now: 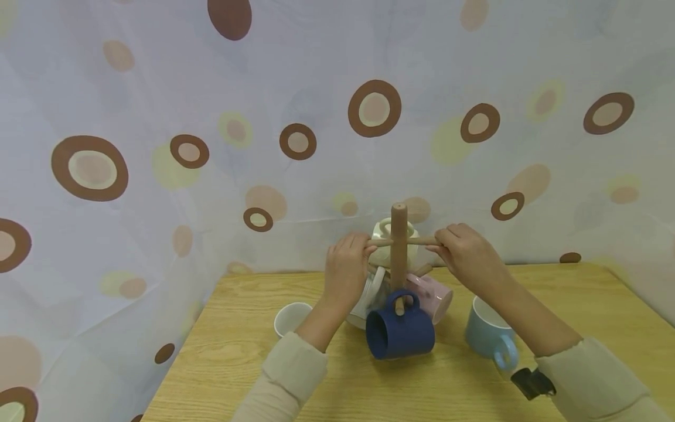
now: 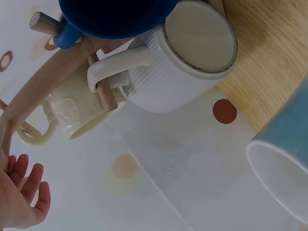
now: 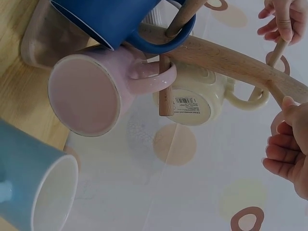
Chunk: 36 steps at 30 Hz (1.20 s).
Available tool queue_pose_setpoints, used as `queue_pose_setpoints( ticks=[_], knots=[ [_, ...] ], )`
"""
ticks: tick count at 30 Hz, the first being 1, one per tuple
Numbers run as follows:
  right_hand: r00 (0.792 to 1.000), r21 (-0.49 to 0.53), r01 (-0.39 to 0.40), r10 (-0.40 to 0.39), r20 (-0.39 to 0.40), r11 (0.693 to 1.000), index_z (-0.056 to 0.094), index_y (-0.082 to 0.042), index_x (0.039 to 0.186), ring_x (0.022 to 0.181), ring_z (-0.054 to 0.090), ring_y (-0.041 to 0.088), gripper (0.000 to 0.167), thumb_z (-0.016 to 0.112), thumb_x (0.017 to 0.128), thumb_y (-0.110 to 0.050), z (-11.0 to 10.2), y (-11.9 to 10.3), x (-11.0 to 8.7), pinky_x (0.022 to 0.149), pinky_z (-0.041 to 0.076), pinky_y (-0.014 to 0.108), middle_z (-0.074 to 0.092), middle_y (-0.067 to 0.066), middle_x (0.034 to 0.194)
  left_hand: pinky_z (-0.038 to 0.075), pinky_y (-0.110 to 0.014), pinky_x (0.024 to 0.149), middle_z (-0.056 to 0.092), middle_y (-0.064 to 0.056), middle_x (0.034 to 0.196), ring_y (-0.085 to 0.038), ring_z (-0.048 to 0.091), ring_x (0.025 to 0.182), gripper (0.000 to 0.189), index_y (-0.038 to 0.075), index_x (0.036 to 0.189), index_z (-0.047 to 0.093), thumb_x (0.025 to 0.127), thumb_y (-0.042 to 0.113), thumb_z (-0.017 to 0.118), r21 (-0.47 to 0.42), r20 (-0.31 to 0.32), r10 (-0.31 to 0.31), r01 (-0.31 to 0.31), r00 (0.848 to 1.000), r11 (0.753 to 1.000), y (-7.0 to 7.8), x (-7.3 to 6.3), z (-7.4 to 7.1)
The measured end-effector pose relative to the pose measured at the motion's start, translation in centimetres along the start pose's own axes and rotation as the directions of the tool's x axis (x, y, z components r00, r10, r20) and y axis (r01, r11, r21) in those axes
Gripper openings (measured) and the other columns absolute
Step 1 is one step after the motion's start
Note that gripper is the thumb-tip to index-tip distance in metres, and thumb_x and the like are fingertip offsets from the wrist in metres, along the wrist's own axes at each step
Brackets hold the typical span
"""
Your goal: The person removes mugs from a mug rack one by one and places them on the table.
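Note:
A wooden mug tree (image 1: 399, 255) stands upright on the table, and each hand is at one of its top pegs. My left hand (image 1: 348, 264) pinches the end of the left peg. On the opposite side, my right hand (image 1: 464, 258) pinches the right peg's end between thumb and fingers. Lower pegs carry a dark blue mug (image 1: 406, 335) in front, a pink mug (image 3: 84, 96) on the right and a white ribbed mug (image 2: 168, 72) on the left. A cream mug (image 3: 192, 103) hangs by its handle higher up at the back, partly hidden by the post.
On the wooden table (image 1: 237, 351), a light blue mug (image 1: 482, 328) stands to the right, partly behind my right forearm. A teal cup with a white inside (image 2: 288, 149) stands left, partly covered by my left arm. A dotted curtain (image 1: 327, 176) hangs close behind.

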State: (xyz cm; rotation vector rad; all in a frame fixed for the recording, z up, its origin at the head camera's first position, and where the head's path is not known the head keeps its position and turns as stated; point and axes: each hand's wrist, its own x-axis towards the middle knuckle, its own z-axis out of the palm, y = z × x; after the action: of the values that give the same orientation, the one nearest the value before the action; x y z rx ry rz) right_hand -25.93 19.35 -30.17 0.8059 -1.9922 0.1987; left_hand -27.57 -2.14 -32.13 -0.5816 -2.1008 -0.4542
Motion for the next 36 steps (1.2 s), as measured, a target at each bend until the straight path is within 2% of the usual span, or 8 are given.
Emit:
queue_pose_setpoints(
  ticks=[6,16,25,28,30,33,36],
  knots=[
    [1.0,-0.008,0.004,-0.004,-0.001,1.0,0.053,0.001,0.074,0.061,0.05,0.021,0.048,0.031,0.094,-0.037,0.0,0.0,-0.1,0.052,0.045,0.03,0.055,0.011,0.067,0.045,-0.028,0.063,0.067,-0.003,0.088,-0.017,0.064,0.084,0.02,0.008,0.089,0.061,0.088,0.027,0.055,-0.007,0.005,-0.001,0.001,1.0,1.0,0.0,0.0,0.0],
    [1.0,-0.025,-0.009,0.008,-0.019,1.0,0.053,0.0,0.073,0.061,0.049,0.02,0.056,0.025,0.097,-0.041,0.0,-0.2,-0.1,0.052,0.045,0.03,0.052,0.009,0.065,0.047,-0.029,0.065,0.068,-0.004,0.088,-0.019,0.065,0.084,0.018,0.007,0.09,0.061,0.087,0.024,0.056,-0.059,0.026,-0.004,0.006,1.0,0.998,-0.1,0.2,-0.2],
    [1.0,-0.025,-0.014,0.014,-0.01,1.0,0.053,0.0,0.075,0.063,0.049,0.02,0.048,0.03,0.095,-0.036,0.1,-0.5,-0.2,0.054,0.046,0.029,0.053,0.008,0.067,0.05,-0.031,0.069,0.067,-0.005,0.085,-0.02,0.064,0.081,0.018,0.005,0.089,0.062,0.087,0.022,0.057,-0.122,0.023,0.008,-0.006,1.0,0.992,-0.7,0.3,0.1],
    [1.0,-0.021,-0.012,0.012,-0.004,1.0,0.054,0.001,0.077,0.063,0.05,0.021,0.041,0.038,0.094,-0.032,0.1,-1.0,-0.1,0.054,0.047,0.029,0.053,0.009,0.067,0.05,-0.032,0.069,0.067,-0.006,0.085,-0.02,0.064,0.078,0.018,0.004,0.091,0.063,0.086,0.021,0.058,-0.155,0.028,-0.009,0.013,1.0,0.988,-1.2,0.3,0.2],
    [1.0,-0.025,-0.016,0.016,0.002,1.0,0.055,0.001,0.078,0.064,0.051,0.021,0.03,0.051,0.092,-0.025,0.1,-1.3,-0.1,0.055,0.047,0.029,0.054,0.009,0.067,0.051,-0.033,0.07,0.067,-0.006,0.085,-0.021,0.064,0.078,0.019,0.003,0.091,0.064,0.086,0.02,0.058,-0.18,0.036,-0.024,0.03,0.999,0.983,-1.4,0.3,0.2],
    [0.999,-0.026,-0.046,0.046,0.005,0.999,0.055,0.001,0.077,0.064,0.051,0.022,0.02,0.068,0.081,-0.013,0.0,-1.6,0.0,0.055,0.047,0.03,0.054,0.009,0.067,0.05,-0.036,0.071,0.067,-0.007,0.086,-0.022,0.064,0.08,0.019,0.003,0.092,0.063,0.086,0.02,0.058,-0.215,0.062,-0.035,0.047,0.997,0.975,-1.5,0.4,-0.1],
    [0.998,-0.036,-0.059,0.06,0.01,0.998,0.054,0.001,0.076,0.064,0.051,0.022,0.022,0.075,0.07,-0.005,-0.1,-1.6,-0.1,0.054,0.047,0.03,0.054,0.01,0.067,0.051,-0.036,0.073,0.067,-0.008,0.087,-0.023,0.064,0.081,0.02,0.002,0.093,0.063,0.087,0.02,0.058,-0.243,0.082,-0.037,0.056,0.996,0.968,-1.4,0.5,-0.1]
  ],
)
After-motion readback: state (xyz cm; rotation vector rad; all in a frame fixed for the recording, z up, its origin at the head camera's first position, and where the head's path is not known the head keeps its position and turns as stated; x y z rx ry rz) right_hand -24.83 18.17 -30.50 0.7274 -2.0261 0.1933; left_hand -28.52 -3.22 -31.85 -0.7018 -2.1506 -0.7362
